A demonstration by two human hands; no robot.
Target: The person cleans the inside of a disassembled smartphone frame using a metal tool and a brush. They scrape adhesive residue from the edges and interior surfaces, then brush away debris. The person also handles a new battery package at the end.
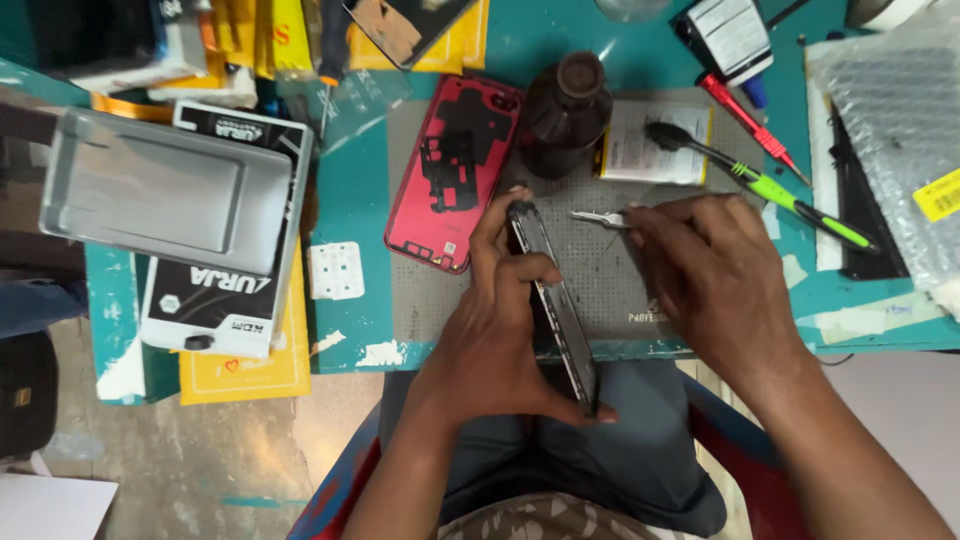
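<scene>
- My left hand (500,330) is closed around a dark phone (555,305), which stands on its long edge and runs from the grey work mat (590,270) back over my lap; thumb below, fingers curled over the top edge.
- My right hand (705,275) is pinched shut on metal tweezers (598,216), whose tips point left and sit just beside the upper end of the phone, not clearly touching it.
- A red phone back cover (455,170) lies flat on the mat, just left of my left hand, inner side up.
- A dark brown bottle (565,110) stands at the far edge of the mat, between the red cover and a flat white battery (655,145).
- A green-handled tool (770,190) lies slanted across the battery and the teal table (350,200), beyond my right hand; a red screwdriver (755,125) lies near it.
- To the left, well apart from my hands, a grey tray (150,190) rests on a black-and-white box (215,290), with a small white block (335,270) between the box and the mat.
- Bubble wrap (890,120) fills the far right corner.
</scene>
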